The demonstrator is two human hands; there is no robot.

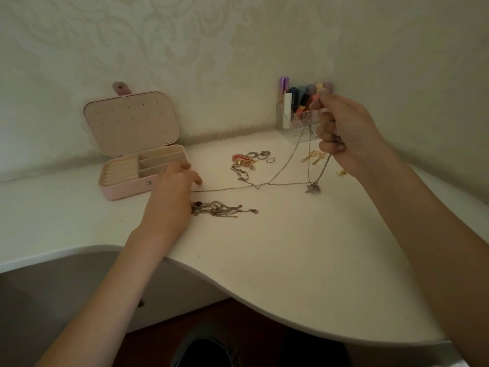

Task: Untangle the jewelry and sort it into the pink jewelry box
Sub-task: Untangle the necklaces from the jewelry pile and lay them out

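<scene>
Here your open pink jewelry box (124,178) shows bare cream compartments, while your right hand (346,131) grips thin silver chains (275,178) your left hand (174,186) pinches, rings (260,154) beyond.

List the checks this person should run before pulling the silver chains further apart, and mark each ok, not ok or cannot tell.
1. Pink jewelry box open, compartments reachable: ok.
2. Right hand grips the raised silver chains: ok.
3. Left hand has the chain's far end: cannot tell, fingers hide it.
4. Chains free of each other: not ok, strands meet at a knot.
5. Pendant clear of other pieces: ok.
6. Beaded tassel piece clear of the taut strand: ok, it lies apart.
</scene>
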